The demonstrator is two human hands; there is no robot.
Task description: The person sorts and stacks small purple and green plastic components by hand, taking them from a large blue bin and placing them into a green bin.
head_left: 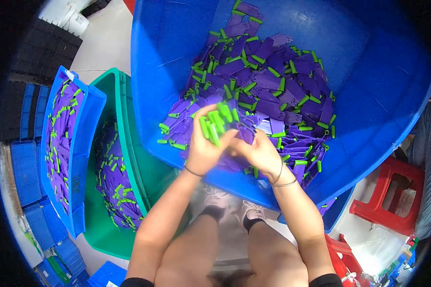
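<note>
My left hand point(202, 152) is closed round a bunch of flat purple plastic pieces, their bright green grips point(216, 122) sticking up past the fingers. Motion blurs this bunch. Close beside it, my right hand point(262, 154) has its fingers curled on the purple blades point(244, 133), with thumb and fingertips near the left hand's thumb. Both hands are over the near side of a large blue bin point(165, 71). In it lies a heap of loose purple pieces point(273, 71) with green grips, pointing every way.
On the left a green tub point(129, 158) holds more purple pieces, and a blue crate point(76, 177) full of them rests at its side. A red stool point(392, 193) stands at the right. My legs and shoes point(213, 198) are below the bin's near rim.
</note>
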